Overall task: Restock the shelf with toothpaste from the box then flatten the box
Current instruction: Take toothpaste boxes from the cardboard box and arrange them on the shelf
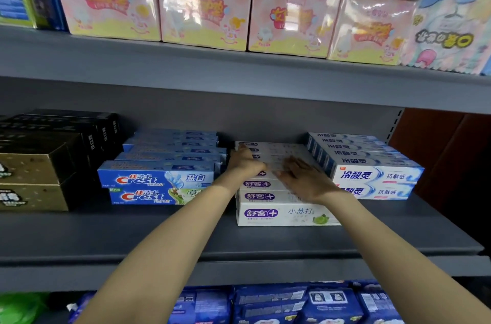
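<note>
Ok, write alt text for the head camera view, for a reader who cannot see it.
Both hands, left hand and right hand, rest on top of a stack of white toothpaste boxes on a grey shelf. Blue Crest boxes sit to its left, white-and-blue toothpaste boxes to its right, pink packages on the shelf above.

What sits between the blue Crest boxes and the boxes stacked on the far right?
In the head view, a white toothpaste stack with purple logos; both hands, left hand and right hand, rest on it.
</note>
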### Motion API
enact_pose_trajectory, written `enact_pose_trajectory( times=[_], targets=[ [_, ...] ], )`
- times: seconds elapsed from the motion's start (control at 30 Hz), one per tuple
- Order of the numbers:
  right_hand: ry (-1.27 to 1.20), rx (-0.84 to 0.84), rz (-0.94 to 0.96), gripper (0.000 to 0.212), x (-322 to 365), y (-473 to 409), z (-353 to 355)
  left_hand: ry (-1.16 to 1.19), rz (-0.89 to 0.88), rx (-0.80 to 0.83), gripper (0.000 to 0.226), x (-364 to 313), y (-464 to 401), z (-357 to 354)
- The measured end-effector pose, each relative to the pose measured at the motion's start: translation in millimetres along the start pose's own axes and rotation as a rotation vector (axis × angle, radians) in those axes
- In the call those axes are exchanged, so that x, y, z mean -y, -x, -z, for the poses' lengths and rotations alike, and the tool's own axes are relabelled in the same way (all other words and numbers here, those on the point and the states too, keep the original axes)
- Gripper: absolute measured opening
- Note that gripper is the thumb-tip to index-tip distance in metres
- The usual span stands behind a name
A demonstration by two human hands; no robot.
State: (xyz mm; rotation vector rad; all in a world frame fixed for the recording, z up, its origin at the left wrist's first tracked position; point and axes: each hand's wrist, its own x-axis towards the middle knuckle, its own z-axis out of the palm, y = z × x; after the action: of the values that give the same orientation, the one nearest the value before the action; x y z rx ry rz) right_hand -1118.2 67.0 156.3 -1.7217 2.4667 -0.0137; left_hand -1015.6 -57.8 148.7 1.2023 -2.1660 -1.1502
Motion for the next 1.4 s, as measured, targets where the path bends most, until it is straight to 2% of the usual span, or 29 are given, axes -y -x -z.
enact_pose_trajectory(
  times=[0.13,0.27,0.4,0.47,0.6,0.77,0.9,1.03,1.13,1.2,1.3,1.4],
  targets=[
    [-0.091,-0.055,-0.011,0.055,1,4,2,-0.069,-0.015,0.011,0.062,-2,1,-2],
    [-0.082,-0.149,-0.085,0.048,23,9,4,-0.236,-0.22,-0.047,0.058,-5,23,0],
    [-0.221,-0.104,-0.043,0.041,43,18,-5,-0.325,-0.344,-0.066,0.033,-3,44,5],
    [-0.243,-0.111,-0.049,0.042,43,21,-7,-0.36,-0.341,-0.074,0.03,-1,52,9],
    [-0.285,-0.133,-0.041,0.04,48,22,-4,-0.313,-0.321,-0.207,0.033,-2,76,30],
    [-0.366,-0.263,0.09,0.045,80,26,-3,-0.271,-0.226,-0.477,0.032,29,89,90],
    [-0.374,-0.258,0.2,0.056,120,23,-2,-0.265,-0.107,-0.553,0.036,66,86,138],
    [-0.278,-0.266,0.257,0.075,161,8,8,-0.244,-0.064,-0.427,0.049,91,68,180],
    [-0.124,-0.224,0.25,0.094,188,-7,15,-0.18,0.05,-0.282,0.072,107,56,202],
    [-0.041,-0.172,0.221,0.102,200,-18,13,-0.12,0.131,-0.191,0.079,113,49,209],
    [0.053,-0.152,0.178,0.106,211,-28,3,0.144,0.203,-0.086,0.065,120,40,210],
    [0.056,-0.162,0.148,0.104,214,-32,0,0.389,0.187,-0.052,0.063,126,35,204]
  ],
)
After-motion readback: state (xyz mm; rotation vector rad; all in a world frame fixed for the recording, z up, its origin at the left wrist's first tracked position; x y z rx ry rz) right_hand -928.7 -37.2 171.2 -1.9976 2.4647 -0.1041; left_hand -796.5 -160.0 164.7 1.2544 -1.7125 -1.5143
